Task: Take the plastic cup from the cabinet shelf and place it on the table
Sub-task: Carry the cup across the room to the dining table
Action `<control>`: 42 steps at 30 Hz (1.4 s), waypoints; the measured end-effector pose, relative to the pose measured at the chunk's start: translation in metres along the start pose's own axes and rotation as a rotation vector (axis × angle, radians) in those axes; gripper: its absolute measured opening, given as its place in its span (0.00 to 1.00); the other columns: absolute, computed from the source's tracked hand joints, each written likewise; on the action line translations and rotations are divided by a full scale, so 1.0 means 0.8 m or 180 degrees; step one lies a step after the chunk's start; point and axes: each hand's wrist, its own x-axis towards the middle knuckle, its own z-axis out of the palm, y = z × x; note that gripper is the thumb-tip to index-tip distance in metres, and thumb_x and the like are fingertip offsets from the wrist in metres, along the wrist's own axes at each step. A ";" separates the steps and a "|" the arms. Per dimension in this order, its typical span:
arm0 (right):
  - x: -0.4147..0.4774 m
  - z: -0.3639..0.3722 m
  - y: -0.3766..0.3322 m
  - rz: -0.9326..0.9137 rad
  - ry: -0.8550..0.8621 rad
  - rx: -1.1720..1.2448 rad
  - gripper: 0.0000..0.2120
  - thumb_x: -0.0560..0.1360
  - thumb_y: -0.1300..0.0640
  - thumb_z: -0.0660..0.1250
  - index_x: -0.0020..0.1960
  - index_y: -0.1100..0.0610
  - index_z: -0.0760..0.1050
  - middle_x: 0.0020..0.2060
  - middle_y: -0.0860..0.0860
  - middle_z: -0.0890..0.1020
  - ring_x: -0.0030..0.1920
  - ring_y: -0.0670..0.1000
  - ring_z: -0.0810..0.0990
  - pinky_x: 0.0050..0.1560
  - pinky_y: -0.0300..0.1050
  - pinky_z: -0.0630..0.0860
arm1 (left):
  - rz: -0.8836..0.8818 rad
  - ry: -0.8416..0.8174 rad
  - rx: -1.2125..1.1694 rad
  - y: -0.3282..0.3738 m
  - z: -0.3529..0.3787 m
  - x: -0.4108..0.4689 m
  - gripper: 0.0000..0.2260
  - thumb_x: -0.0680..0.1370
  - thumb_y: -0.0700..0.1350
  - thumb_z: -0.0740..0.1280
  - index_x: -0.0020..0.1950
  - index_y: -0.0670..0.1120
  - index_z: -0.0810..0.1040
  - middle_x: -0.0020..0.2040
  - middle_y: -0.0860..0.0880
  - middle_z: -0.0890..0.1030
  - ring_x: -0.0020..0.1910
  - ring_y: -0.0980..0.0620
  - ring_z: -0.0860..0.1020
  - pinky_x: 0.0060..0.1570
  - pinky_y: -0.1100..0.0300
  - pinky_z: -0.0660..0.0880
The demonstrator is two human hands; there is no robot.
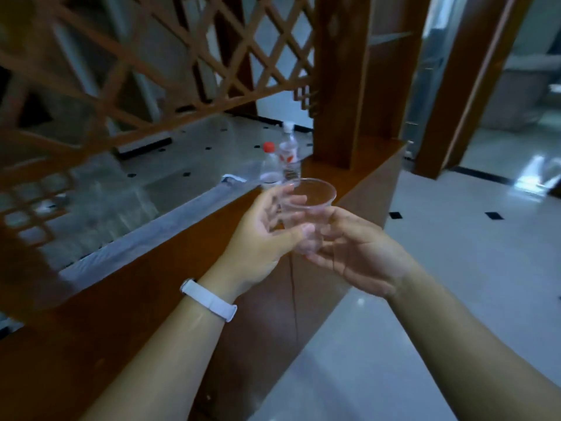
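The clear plastic cup (306, 208) is off the shelf and held in the air between both hands, upright with its mouth tipped a little toward the far side. The left hand (261, 238) curls round its near-left wall, thumb pressed at the base; the right hand (358, 253) cradles the bottom with loosely bent fingers. Just beyond the cup stand two bottles (280, 162) on the wooden counter (188, 259), so the cup probably travels forward and down.

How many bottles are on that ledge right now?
2. A red-capped bottle stands just behind the plastic cup; a white-capped bottle stands right behind it, nearer the wooden post. None seems hidden.
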 end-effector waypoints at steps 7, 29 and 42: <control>-0.070 -0.116 -0.048 -0.0324 0.0816 0.0109 0.20 0.72 0.66 0.63 0.64 0.61 0.72 0.54 0.63 0.81 0.50 0.58 0.83 0.61 0.56 0.74 | 0.0033 -0.0783 -0.0225 -0.033 0.135 0.081 0.27 0.70 0.43 0.73 0.66 0.52 0.68 0.63 0.47 0.77 0.61 0.50 0.78 0.49 0.61 0.78; -0.126 -0.358 -0.124 -0.1340 0.2939 0.0623 0.19 0.67 0.65 0.64 0.58 0.60 0.75 0.45 0.57 0.82 0.46 0.58 0.83 0.50 0.51 0.81 | -0.0329 -0.3000 -0.0727 -0.141 0.412 0.325 0.25 0.72 0.45 0.71 0.66 0.54 0.68 0.65 0.45 0.75 0.63 0.49 0.77 0.58 0.52 0.78; -0.174 -0.432 -0.164 -0.1828 0.3956 0.0603 0.24 0.68 0.66 0.63 0.65 0.63 0.73 0.51 0.57 0.83 0.50 0.58 0.82 0.51 0.50 0.79 | -0.0303 -0.3817 -0.1177 -0.153 0.565 0.387 0.24 0.74 0.41 0.68 0.68 0.47 0.67 0.64 0.44 0.74 0.61 0.47 0.78 0.51 0.60 0.78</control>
